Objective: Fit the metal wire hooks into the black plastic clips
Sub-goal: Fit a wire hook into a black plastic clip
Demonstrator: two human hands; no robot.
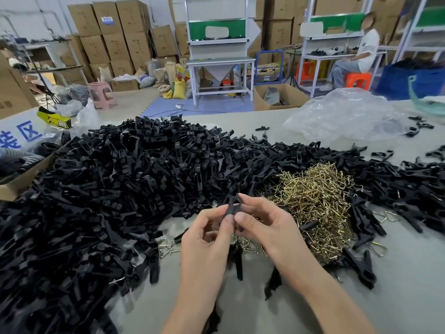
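Both hands meet over the table's front middle. My left hand (pixel 207 233) and my right hand (pixel 261 225) pinch one black plastic clip (pixel 232 204) between thumbs and fingers, the clip standing upright with its jaws upward. I cannot see a wire hook in the held clip. A huge heap of black clips (pixel 115 189) fills the left and back of the table. A mound of brass-coloured wire hooks (pixel 317 201) lies just right of my hands. Loose hooks (pixel 166 248) lie beside my left wrist.
Finished-looking clips (pixel 361 266) lie scattered at the right. A crumpled clear plastic bag (pixel 344 116) sits at the back right, a cardboard box edge (pixel 21 182) at the left. A seated person (pixel 356 59) and workbenches stand far behind the table (pixel 397 297).
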